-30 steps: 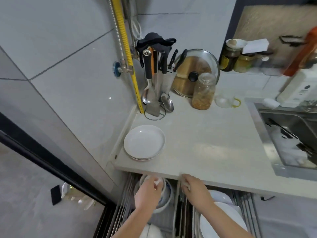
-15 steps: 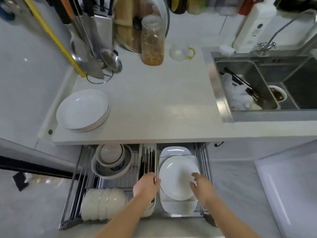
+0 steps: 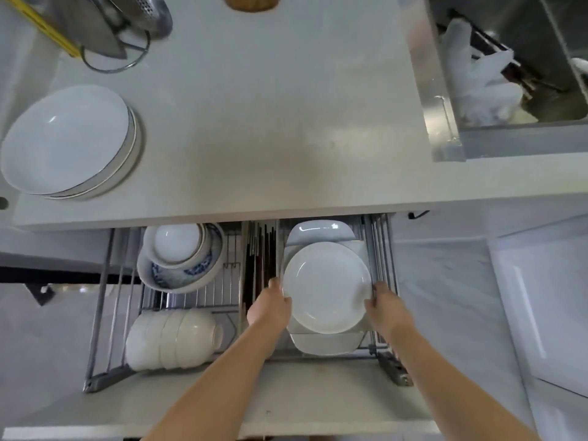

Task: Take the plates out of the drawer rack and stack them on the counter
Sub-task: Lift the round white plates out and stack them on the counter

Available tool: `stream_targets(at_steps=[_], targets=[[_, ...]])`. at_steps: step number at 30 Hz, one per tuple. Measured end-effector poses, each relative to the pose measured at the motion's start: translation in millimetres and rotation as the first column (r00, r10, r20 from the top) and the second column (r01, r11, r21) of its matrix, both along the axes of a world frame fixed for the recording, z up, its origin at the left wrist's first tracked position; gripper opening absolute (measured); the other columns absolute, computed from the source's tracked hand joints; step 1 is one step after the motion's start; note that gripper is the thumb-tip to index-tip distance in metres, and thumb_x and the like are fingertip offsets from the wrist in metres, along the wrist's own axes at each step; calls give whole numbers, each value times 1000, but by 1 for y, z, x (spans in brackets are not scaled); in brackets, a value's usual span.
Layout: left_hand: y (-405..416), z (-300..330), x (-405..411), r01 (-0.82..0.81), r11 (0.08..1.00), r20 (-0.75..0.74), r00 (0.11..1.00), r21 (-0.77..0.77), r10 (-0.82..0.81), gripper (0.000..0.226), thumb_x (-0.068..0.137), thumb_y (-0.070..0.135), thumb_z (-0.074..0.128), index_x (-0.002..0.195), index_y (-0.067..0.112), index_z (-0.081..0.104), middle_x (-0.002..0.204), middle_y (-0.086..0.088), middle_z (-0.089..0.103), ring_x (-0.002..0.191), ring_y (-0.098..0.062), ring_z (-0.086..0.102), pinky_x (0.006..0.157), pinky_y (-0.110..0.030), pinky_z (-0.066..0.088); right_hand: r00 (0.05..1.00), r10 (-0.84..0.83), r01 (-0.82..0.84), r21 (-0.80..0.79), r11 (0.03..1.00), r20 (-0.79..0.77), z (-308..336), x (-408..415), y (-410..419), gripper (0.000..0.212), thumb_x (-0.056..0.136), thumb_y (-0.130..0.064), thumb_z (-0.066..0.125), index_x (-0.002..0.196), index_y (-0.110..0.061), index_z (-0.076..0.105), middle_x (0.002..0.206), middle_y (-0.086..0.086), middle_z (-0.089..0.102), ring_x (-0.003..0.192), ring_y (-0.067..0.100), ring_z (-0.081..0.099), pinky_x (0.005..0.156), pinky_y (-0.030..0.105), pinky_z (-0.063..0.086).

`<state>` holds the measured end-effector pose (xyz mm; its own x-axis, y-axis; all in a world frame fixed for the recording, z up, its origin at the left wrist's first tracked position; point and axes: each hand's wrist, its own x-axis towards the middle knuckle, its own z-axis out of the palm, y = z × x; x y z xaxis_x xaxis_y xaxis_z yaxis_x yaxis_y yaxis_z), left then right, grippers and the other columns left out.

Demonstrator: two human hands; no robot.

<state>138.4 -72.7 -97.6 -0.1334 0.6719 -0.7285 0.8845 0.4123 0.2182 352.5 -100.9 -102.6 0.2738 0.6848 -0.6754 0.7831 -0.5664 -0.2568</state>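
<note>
A round white plate [image 3: 327, 286] lies on top of rectangular white dishes [image 3: 319, 232] in the right bay of the open wire drawer rack [image 3: 101, 313]. My left hand [image 3: 270, 305] grips the plate's left rim and my right hand [image 3: 383, 305] grips its right rim. On the counter [image 3: 270, 122] at the far left sits a stack of round white plates [image 3: 68, 140].
In the rack's left bay are nested blue-patterned bowls [image 3: 181, 259] and a row of white bowls [image 3: 171, 338] on their sides. Chopsticks [image 3: 262, 249] fill the middle slot. A utensil holder [image 3: 114, 33] stands at the counter's back left; the sink [image 3: 509, 74] is on the right.
The drawer rack now stands pulled out and my view has tipped down and closer. Both hands have closed on the rims of the round plate, which they flanked half a second ago.
</note>
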Motion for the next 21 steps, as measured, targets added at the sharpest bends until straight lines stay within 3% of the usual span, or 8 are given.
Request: stream_targets(at_steps=[6, 12, 15, 21], targets=[[7, -21, 2, 11, 999, 1, 1000, -44, -11, 22, 93, 23, 40, 111, 11, 46, 97, -7, 64, 84, -26, 63, 67, -35, 50, 999, -3, 1, 34, 999, 51, -15, -3, -1, 21, 93, -20, 45, 109, -7, 40, 99, 14, 68, 89, 34, 65, 64, 35, 43], [5, -34, 2, 47, 999, -13, 999, -6, -47, 20, 95, 24, 43, 110, 10, 44, 96, -8, 67, 83, -27, 68, 68, -36, 53, 984, 94, -99, 32, 995, 151, -18, -4, 0, 22, 93, -21, 40, 111, -8, 38, 92, 9, 69, 84, 32, 66, 64, 35, 45], [2, -32, 2, 60, 997, -53, 997, 44, -58, 19, 94, 20, 40, 109, 11, 48, 93, -7, 68, 83, -26, 67, 63, -32, 48, 985, 91, -99, 43, 994, 147, -12, -5, -2, 23, 92, -18, 39, 113, -9, 38, 91, 8, 69, 82, 31, 66, 62, 33, 43], [-4, -11, -6, -42, 994, 23, 999, 97, 40, 21, 91, 15, 42, 109, 16, 52, 92, -3, 66, 79, -23, 63, 63, -31, 48, 994, 66, -71, 57, 996, 88, 22, -14, -8, 25, 90, -14, 39, 114, -7, 37, 90, 12, 69, 81, 32, 66, 69, 39, 53]])
